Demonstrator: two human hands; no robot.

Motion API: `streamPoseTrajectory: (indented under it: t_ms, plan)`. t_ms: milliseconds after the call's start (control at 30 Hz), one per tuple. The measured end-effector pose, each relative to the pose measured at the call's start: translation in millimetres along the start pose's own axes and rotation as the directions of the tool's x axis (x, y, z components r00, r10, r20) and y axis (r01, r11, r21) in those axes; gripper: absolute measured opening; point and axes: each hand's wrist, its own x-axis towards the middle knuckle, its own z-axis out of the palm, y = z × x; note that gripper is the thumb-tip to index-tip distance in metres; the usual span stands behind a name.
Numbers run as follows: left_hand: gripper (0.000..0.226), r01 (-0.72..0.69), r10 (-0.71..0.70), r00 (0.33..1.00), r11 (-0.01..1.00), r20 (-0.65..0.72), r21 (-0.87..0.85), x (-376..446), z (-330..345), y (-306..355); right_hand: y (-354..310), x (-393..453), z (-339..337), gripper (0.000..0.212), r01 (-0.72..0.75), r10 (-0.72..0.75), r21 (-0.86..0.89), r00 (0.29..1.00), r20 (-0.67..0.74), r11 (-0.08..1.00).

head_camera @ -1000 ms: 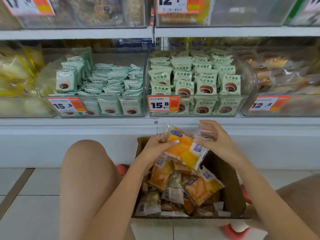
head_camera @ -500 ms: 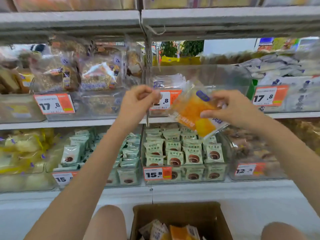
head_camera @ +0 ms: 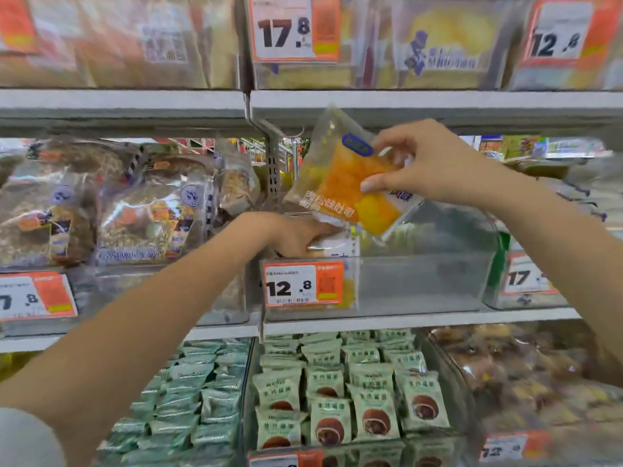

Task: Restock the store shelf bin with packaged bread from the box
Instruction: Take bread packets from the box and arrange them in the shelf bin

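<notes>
Fingers [head_camera: 397, 146] pinch bread pack [head_camera: 350, 183] — above bin [head_camera: 421, 284] rim.

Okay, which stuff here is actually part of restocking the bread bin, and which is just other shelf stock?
Part of the job:
orange bread packet, pinched by the right hand
clear bin tagged 12.8
left hand, reaching into that bin onto a packet already there

Just shelf stock:
green snack packs
seeded bread bags
17.8 price tag

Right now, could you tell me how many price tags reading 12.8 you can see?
3. One on the top shelf at far right, one on the clear bin below the bread, at, one blurred at bottom right. Others may be cut off.
</notes>
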Motion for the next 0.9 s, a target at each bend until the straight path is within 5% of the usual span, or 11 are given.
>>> streamPoseTrajectory:
  t_ms: [200, 367, 533, 600, 700, 900]
  plan:
    - [0.089, 0.012, -0.009, 0.999, 0.997, -0.039, 0.070, 0, 3, -6, 9, 16, 27, 0.044, 0.020, -0.017, -0.015, 0.988, 0.156, 1.000]
    - [0.036, 0.124, -0.124, 0.992, 0.992, 0.003, 0.010, -16, -6, -1, 13, 16, 32, 0.042, -0.022, 0.004, 0.063, 0.962, 0.273, 0.998]
    - [0.054, 0.162, -0.144, 0.979, 0.980, -0.145, 0.120, -43, -32, -2, 15, 17, 37, 0.028, 0.029, 0.006, -0.106, 0.948, 0.318, 0.994]
    - [0.034, 0.098, -0.086, 0.986, 0.992, -0.144, 0.080, -48, -36, -6, 8, 20, 47, 0.027, 0.056, -0.014, -0.094, 0.916, 0.400, 0.994]
    - [0.033, 0.029, -0.029, 0.979, 1.000, -0.200, -0.006, -56, -41, -14, -7, 29, 70, 0.033, 0.135, -0.047, -0.137, 0.858, 0.512, 0.981]
    - [0.019, -0.145, -0.017, 0.935, 0.893, -0.353, -0.427, -78, -46, -13, -12, 30, 87, 0.032, 0.114, -0.055, -0.067, 0.817, 0.574, 0.991]
